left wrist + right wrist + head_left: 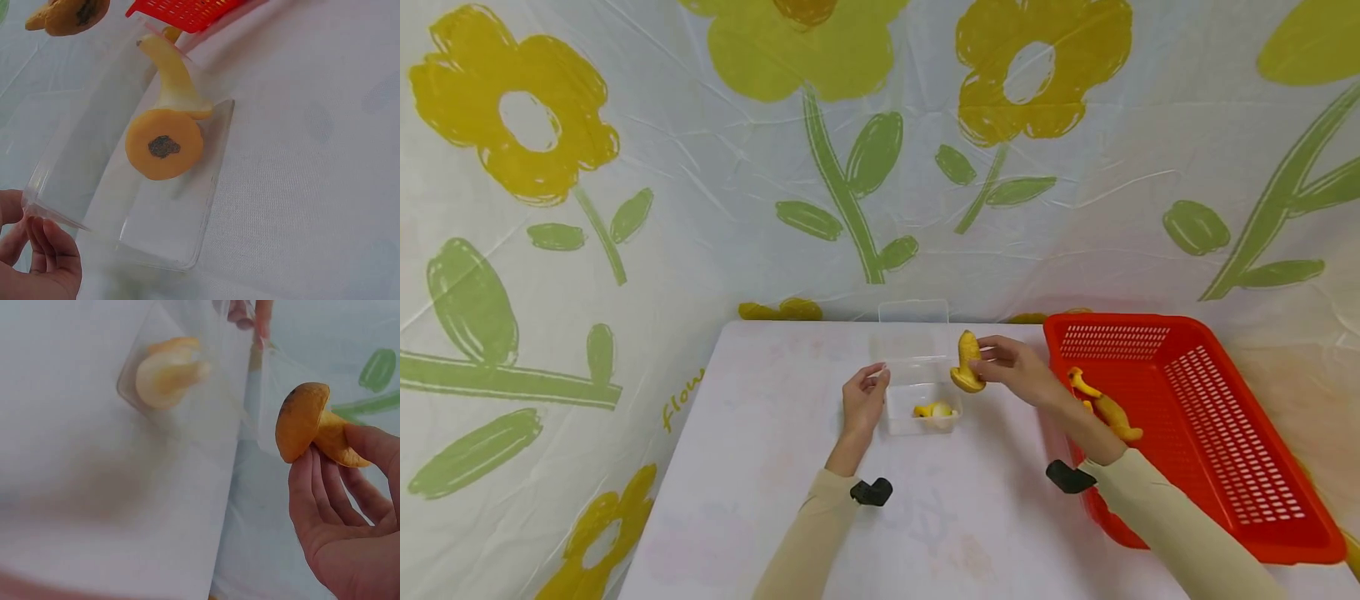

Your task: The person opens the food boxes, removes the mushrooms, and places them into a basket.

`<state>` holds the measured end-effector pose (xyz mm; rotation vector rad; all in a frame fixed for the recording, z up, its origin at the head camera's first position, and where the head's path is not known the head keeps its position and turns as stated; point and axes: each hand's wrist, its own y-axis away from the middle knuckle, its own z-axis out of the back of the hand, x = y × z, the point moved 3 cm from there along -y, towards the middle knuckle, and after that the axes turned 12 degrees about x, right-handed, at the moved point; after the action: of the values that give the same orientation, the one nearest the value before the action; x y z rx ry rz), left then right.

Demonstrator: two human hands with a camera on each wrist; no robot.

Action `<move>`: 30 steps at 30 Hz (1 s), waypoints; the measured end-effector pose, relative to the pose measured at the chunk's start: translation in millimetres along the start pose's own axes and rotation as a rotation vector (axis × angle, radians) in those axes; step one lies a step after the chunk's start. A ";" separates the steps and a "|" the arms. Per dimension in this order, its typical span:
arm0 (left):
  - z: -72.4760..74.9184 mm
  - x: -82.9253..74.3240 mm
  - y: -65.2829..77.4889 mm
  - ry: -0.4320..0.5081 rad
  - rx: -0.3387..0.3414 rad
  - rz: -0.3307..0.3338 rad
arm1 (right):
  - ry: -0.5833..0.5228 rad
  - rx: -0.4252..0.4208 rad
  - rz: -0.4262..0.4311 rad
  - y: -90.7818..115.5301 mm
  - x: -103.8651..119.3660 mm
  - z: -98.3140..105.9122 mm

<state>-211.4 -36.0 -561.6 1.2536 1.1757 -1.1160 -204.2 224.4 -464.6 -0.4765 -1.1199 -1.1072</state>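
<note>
My right hand (1021, 373) holds a yellow mushroom (967, 365) in the air, just right of a clear plastic box (904, 427). In the right wrist view the thumb and fingertips grip that mushroom (304, 422) by its stem, with the rounded cap facing away from the palm. At the box's left side, my left hand (862, 407) pinches the rim between thumb and fingers. Inside the box lie two mushrooms, one with its orange cap (165, 145) turned toward the left wrist camera and one with a pale yellow stem (173, 78). The box's clear lid (913, 313) stands raised at the back.
A red plastic basket (1258, 446) with slotted sides stands on the right of the table. Several yellow mushrooms (1116, 418) lie along its left side, partly behind my right forearm. White cloth (760, 500) covers the table, and a flower-printed sheet (700, 208) hangs behind it.
</note>
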 end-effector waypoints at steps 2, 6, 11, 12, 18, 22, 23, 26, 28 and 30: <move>0.4 0.0 0.1 -0.011 -0.004 -0.004 | 0.006 -0.011 -0.002 6.2 -2.8 8.0; 0.6 0.2 0.6 -0.027 -0.006 -0.004 | -0.011 -0.028 -0.005 18.4 -11.4 24.1; 1.2 0.8 0.6 -0.027 -0.007 0.004 | -0.040 -0.036 -0.015 36.2 -17.2 42.1; 1.3 0.6 0.6 -0.028 -0.008 0.007 | -0.043 -0.038 -0.020 39.5 -18.4 45.3; 1.5 2.1 -0.5 -0.033 -0.016 0.015 | -0.063 -0.054 -0.081 57.3 -29.5 63.0; 1.2 3.1 -0.8 -0.031 -0.016 0.021 | -0.061 -0.078 -0.113 68.3 -39.3 74.6; 1.1 3.0 -0.7 -0.028 -0.015 0.022 | -0.051 -0.087 -0.121 71.3 -42.2 77.9; 0.4 2.3 -0.6 -0.020 -0.012 0.016 | -0.044 -0.120 -0.131 80.1 -52.0 87.5; -0.1 1.2 -0.4 -0.012 -0.010 0.012 | -0.053 -0.144 -0.133 85.4 -59.2 93.8; -0.4 1.4 -1.1 -0.012 -0.010 0.006 | -0.067 -0.162 -0.129 89.8 -66.2 99.4</move>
<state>-212.4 -35.5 -563.1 1.2402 1.1662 -1.1102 -172.6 370.4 -464.1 -0.5778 -1.1368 -1.3089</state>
